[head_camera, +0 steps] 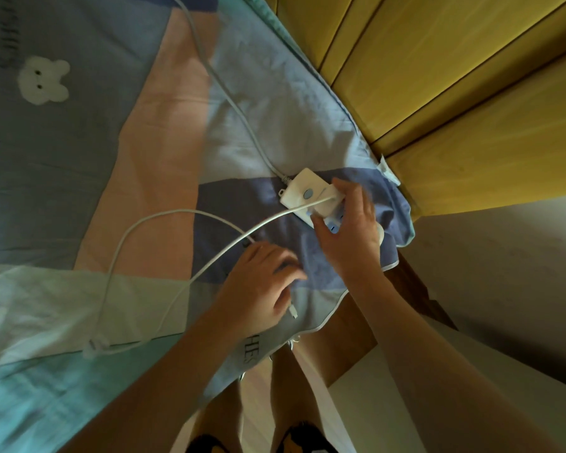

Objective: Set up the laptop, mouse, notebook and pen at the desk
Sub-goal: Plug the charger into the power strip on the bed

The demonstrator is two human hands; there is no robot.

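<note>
A white power strip lies on the bed's patchwork blanket near its right corner. My right hand grips a white charger block that sits on the strip. The block's thin white cable loops out to the left and comes back under my left hand. That hand is closed around the cable's end, and the small connector sticks out below the fingers. No laptop, mouse, notebook or pen shows in the head view.
The strip's thick grey cord runs away across the blanket toward the top. A padded yellow headboard stands at the right. Below the blanket's edge are my legs and the pale floor. A white bear patch marks the blanket's far left.
</note>
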